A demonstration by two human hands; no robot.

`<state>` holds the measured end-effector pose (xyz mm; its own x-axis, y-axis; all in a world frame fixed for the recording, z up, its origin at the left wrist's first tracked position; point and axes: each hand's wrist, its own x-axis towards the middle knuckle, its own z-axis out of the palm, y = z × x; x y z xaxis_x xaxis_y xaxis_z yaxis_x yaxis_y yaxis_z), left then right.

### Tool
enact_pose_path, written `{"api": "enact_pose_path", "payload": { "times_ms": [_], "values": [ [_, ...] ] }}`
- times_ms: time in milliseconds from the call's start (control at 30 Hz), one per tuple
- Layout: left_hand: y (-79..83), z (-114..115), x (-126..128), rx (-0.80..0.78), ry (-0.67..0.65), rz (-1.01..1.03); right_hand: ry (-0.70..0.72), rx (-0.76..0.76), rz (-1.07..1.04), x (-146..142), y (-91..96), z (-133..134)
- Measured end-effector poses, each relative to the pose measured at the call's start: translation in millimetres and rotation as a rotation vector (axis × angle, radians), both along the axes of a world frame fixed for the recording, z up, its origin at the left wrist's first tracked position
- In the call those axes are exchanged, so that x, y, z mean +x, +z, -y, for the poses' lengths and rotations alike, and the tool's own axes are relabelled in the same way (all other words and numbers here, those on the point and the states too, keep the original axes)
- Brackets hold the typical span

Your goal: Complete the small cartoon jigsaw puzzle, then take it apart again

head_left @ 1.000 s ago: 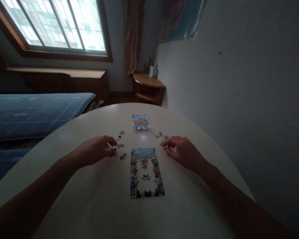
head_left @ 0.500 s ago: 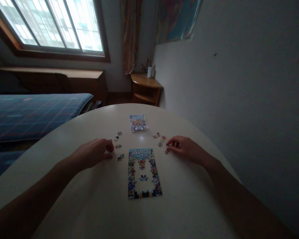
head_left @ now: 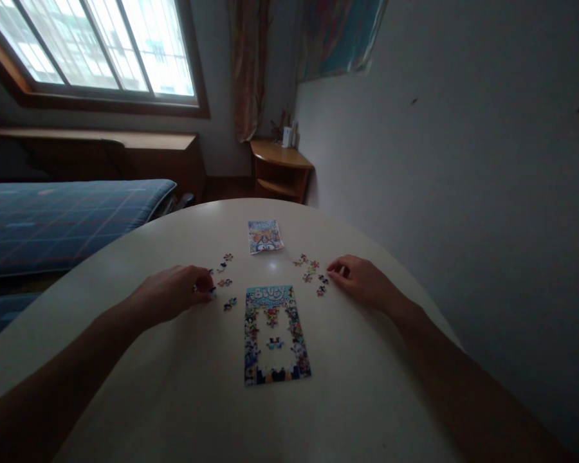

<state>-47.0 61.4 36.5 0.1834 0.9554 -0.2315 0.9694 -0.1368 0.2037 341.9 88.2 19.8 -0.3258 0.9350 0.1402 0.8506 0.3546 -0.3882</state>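
A partly assembled jigsaw puzzle with a blue titled top lies on the white table. Its border is joined, and a small loose cluster rests inside the gap. My left hand is left of the puzzle, thumb and fingers closed on a dark puzzle piece, mostly hidden. Beside it lie several loose pieces. On the other side, my right hand has its fingers curled and the tips slightly apart. Just left of those fingertips is a loose piece, near several others.
Behind the puzzle lies a printed picture sheet. The round table has a wall on its right. A bed with a plaid mattress stands at left, and a corner shelf is beyond the table.
My right hand has drawn slightly right, uncovering a puzzle piece by its fingertips. My left hand has shifted a little left, with a piece now showing at its fingertips. The view has shifted slightly.
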Motion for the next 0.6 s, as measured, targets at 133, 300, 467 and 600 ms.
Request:
{"api": "enact_pose_path", "payload": {
  "times_ms": [133,300,467,600],
  "values": [
    [0.9,0.2,2.1,0.017,0.003,-0.004,-0.007,0.004,-0.003,-3.7,-0.6,0.6],
    [3.3,0.2,5.8,0.002,0.02,0.012,0.039,0.011,0.003,-0.8,-2.4,-0.9],
    [2.6,1.0,6.3,0.0,0.029,0.047,0.025,-0.002,0.0,4.5,-3.7,-3.1],
    [1.1,1.3,6.2,0.019,0.033,0.037,-0.025,-0.001,0.006,2.5,-0.6,-1.7]
  ]
}}
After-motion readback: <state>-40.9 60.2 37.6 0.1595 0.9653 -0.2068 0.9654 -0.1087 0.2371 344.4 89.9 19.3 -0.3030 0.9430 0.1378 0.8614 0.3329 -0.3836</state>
